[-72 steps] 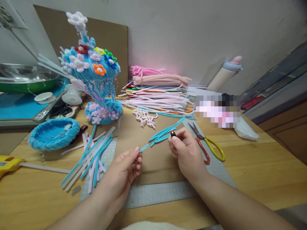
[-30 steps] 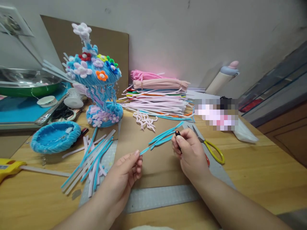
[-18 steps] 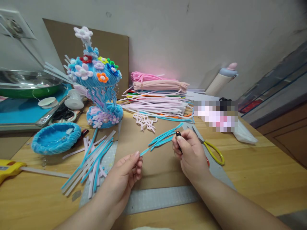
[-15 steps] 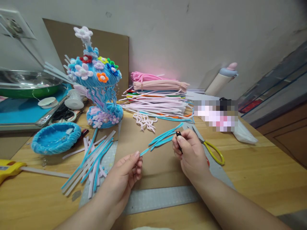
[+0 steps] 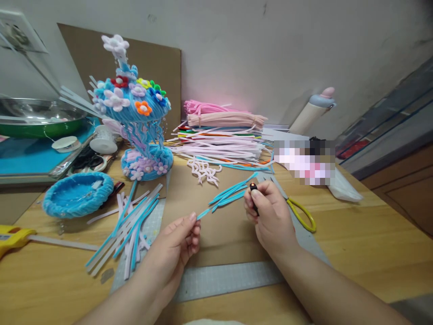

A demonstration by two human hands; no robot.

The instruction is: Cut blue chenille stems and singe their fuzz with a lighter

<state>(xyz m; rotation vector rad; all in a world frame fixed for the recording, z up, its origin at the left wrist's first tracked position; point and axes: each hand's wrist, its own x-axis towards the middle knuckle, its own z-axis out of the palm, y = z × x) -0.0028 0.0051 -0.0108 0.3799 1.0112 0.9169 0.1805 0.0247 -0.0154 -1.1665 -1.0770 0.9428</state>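
Observation:
Between thumb and fingers, my left hand (image 5: 181,234) pinches a short blue pipe cleaner (image 5: 204,213), its free end pointing right and up. My right hand (image 5: 269,216) is wrapped around a black lighter (image 5: 254,198), thumb on its top, where a small orange glow shows. A gap separates the lighter from the pinched piece. Several more blue pipe cleaners (image 5: 230,194) lie beyond my hands on the brown cardboard (image 5: 216,248). Pale pink twisted pieces (image 5: 204,170) rest farther back on it.
A decorated blue pipe-cleaner piece (image 5: 131,101) stands at the back left, near a blue fuzzy bowl shape (image 5: 78,194). Cut strips (image 5: 130,234) and a yellow glue gun (image 5: 15,239) lie left. Yellow-handled scissors (image 5: 302,215) are right; pipe-cleaner bundles (image 5: 223,122) lie behind.
My right hand and the lighter have shifted very slightly to the right. My left hand still pinches the blue pipe cleaner, almost unmoved; the view has shifted a little.

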